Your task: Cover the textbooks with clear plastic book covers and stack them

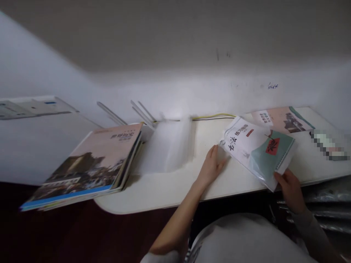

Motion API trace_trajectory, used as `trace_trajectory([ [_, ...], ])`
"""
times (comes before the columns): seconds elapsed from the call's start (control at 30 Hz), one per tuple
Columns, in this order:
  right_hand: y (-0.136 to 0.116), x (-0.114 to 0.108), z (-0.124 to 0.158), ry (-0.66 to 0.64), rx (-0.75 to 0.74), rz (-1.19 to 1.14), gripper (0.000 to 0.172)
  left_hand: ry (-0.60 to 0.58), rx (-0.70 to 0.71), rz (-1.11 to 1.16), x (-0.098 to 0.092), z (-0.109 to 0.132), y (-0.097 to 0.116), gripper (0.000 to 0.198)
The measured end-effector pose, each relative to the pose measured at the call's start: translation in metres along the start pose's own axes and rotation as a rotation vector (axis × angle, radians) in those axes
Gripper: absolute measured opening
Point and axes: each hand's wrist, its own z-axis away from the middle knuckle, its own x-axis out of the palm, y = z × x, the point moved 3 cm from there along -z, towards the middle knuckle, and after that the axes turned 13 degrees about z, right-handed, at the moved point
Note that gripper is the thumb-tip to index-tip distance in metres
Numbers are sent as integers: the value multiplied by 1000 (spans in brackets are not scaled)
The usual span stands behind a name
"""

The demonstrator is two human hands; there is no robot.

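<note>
A calligraphy workbook (248, 149) in a clear plastic sleeve tilts above the table, white and green with a red square on its cover. My right hand (292, 191) pinches its lower right corner. By the left edge of the sleeve is my left hand (211, 166), thumb and fingers apart; whether the fingertips touch the plastic I cannot tell. Behind the workbook, a pinkish history book (285, 120) lies on the white table (170, 190), partly covered by it.
At the left, a stack of books (90, 160) juts past the table edge. Beside it lies a pile of translucent plastic sleeves (164, 146). A phone-like object (329, 144), pixelated, rests at the right. A yellow cord (214, 116) runs along the wall.
</note>
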Motion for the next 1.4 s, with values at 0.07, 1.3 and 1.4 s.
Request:
trace_trajectory([
  [0.07, 8, -16, 0, 107, 4, -27, 55, -87, -43, -90, 11, -22, -7, 65],
  [1.3, -37, 67, -204, -172, -460, 815, 49, 249, -471, 28, -46, -133, -91, 39],
  [1.4, -39, 73, -217, -139, -452, 822, 45, 249, -472, 19, -42, -139, -91, 32],
])
